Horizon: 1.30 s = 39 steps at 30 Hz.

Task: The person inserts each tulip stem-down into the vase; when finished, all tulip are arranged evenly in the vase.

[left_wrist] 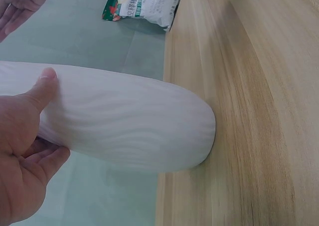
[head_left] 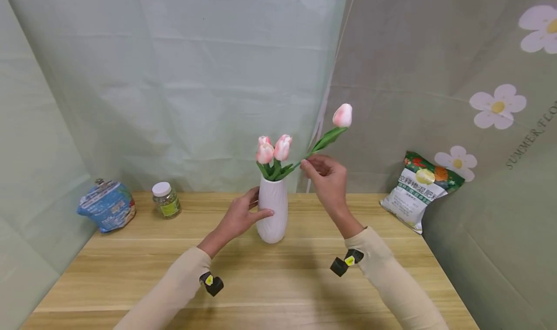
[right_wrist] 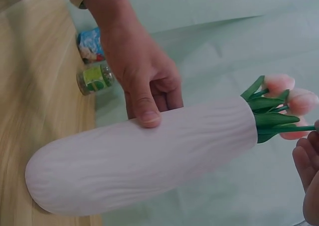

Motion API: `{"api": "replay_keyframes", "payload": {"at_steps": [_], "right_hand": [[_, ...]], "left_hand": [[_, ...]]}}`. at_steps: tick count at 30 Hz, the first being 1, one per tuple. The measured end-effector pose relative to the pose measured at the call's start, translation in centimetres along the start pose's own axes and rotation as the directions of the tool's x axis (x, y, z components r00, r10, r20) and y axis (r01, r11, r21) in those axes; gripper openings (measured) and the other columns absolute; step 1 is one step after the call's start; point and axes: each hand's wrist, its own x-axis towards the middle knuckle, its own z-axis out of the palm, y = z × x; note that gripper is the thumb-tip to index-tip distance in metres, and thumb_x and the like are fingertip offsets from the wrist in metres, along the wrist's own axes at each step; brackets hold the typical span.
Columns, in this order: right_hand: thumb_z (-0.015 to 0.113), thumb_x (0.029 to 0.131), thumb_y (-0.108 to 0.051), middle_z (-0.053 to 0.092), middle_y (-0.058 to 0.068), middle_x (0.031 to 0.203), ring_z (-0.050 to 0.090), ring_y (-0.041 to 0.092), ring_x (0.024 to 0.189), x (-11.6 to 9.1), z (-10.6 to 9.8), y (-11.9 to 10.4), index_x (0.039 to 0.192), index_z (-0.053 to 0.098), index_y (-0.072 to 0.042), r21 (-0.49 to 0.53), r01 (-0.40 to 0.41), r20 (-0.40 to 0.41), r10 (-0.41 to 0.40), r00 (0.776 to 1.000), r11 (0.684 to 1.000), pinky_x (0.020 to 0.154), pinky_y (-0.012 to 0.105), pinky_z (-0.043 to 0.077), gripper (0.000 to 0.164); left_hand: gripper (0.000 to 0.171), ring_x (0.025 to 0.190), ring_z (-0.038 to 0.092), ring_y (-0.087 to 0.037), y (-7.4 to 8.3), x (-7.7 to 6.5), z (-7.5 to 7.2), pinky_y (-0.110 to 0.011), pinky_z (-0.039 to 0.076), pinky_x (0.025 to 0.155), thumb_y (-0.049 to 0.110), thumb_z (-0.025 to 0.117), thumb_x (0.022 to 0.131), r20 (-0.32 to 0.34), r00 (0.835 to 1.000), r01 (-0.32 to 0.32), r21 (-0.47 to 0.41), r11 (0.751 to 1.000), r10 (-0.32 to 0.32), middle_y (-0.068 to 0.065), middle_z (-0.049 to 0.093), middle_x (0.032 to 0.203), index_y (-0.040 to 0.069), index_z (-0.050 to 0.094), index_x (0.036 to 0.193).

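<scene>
A white ribbed vase (head_left: 273, 214) stands upright on the wooden table, with several pink-and-white tulips (head_left: 265, 153) clustered above its mouth. My left hand (head_left: 239, 217) grips the vase from its left side, thumb across the front and fingers behind; the left wrist view shows the same hold on the vase (left_wrist: 129, 118). Between thumb and fingers, my right hand (head_left: 327, 179) pinches the green stem of a single tulip (head_left: 343, 115), which leans up to the right. The lower end of that stem reaches the vase mouth, among the leaves (right_wrist: 271, 117) in the right wrist view.
On the left of the table sit a blue bag (head_left: 109, 206) and a jar (head_left: 167, 202) with a white lid. A white and green bag with printed lettering (head_left: 417, 189) leans at the right edge. Fabric sheets (head_left: 217, 78) hang behind the table (head_left: 278, 281).
</scene>
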Motion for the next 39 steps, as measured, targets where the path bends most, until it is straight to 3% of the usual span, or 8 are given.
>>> {"api": "replay_keyframes", "payload": {"at_steps": [10, 17, 20, 27, 34, 39], "right_hand": [[0.079, 0.091, -0.01, 0.075, 0.018, 0.089, 0.071, 0.009, 0.073, -0.4, 0.7, 1.1, 0.098, 0.076, 0.003, -0.095, -0.013, 0.094, 0.022, 0.995, 0.995, 0.063, 0.026, 0.063, 0.015], [0.076, 0.09, -0.001, 0.074, 0.025, 0.094, 0.073, 0.039, 0.082, -0.7, 1.3, 1.7, 0.101, 0.074, 0.008, -0.139, -0.072, 0.131, 0.09, 0.987, 0.988, 0.065, 0.019, 0.06, 0.014], [0.075, 0.09, 0.0, 0.074, 0.026, 0.095, 0.073, 0.042, 0.082, -0.9, 1.6, 1.0, 0.102, 0.074, 0.01, -0.177, -0.084, 0.137, 0.109, 0.985, 0.981, 0.065, 0.016, 0.058, 0.015], [0.073, 0.09, 0.004, 0.074, 0.026, 0.093, 0.074, 0.029, 0.079, -1.2, 1.8, -1.8, 0.1, 0.072, 0.013, -0.167, -0.049, 0.138, 0.073, 0.988, 0.985, 0.066, 0.019, 0.061, 0.013], [0.072, 0.092, 0.001, 0.073, 0.026, 0.096, 0.072, 0.042, 0.084, -1.2, 1.9, 1.2, 0.103, 0.069, 0.01, -0.17, -0.041, 0.16, 0.068, 0.985, 0.985, 0.068, 0.02, 0.06, 0.014], [0.076, 0.092, -0.008, 0.076, 0.017, 0.099, 0.074, 0.032, 0.092, -1.1, 1.9, 1.9, 0.101, 0.072, 0.002, -0.205, -0.019, 0.167, 0.054, 0.984, 0.978, 0.075, 0.036, 0.064, 0.014]], "left_hand": [[0.081, 0.134, 0.056, -0.034, 0.1, 0.0, 0.0, -0.046, 0.052, 0.108, 0.031, 0.082, 0.088, 0.006, 1.0, 0.004, 0.008, 1.0, -0.004, -0.022, 0.055, 0.147, 0.001, 0.042, 0.152], [0.081, 0.133, 0.057, -0.035, 0.0, 0.0, 0.1, -0.046, 0.052, 0.107, 0.031, 0.082, 0.087, -0.001, 1.0, -0.004, 0.009, 1.0, 0.004, -0.022, 0.055, 0.146, 0.001, 0.042, 0.152], [0.082, 0.133, 0.057, -0.035, 0.0, 0.0, 0.1, -0.046, 0.052, 0.107, 0.031, 0.082, 0.088, 0.0, 1.0, -0.009, 0.009, 1.0, 0.009, -0.022, 0.055, 0.146, 0.001, 0.042, 0.152], [0.081, 0.133, 0.057, -0.035, 0.1, 0.0, 0.0, -0.047, 0.051, 0.108, 0.029, 0.082, 0.088, 0.0, 1.0, -0.012, -0.001, 1.0, 0.012, -0.023, 0.055, 0.146, 0.0, 0.042, 0.151], [0.08, 0.133, 0.057, -0.035, 0.1, 0.0, 0.0, -0.046, 0.052, 0.107, 0.028, 0.082, 0.088, -0.001, 1.0, -0.013, 0.007, 1.0, 0.013, -0.023, 0.056, 0.145, 0.0, 0.042, 0.151], [0.081, 0.133, 0.057, -0.034, 0.1, 0.0, 0.0, -0.046, 0.052, 0.108, 0.029, 0.082, 0.088, 0.002, 1.0, -0.006, 0.008, 1.0, 0.006, -0.022, 0.055, 0.146, 0.0, 0.042, 0.152]]}}
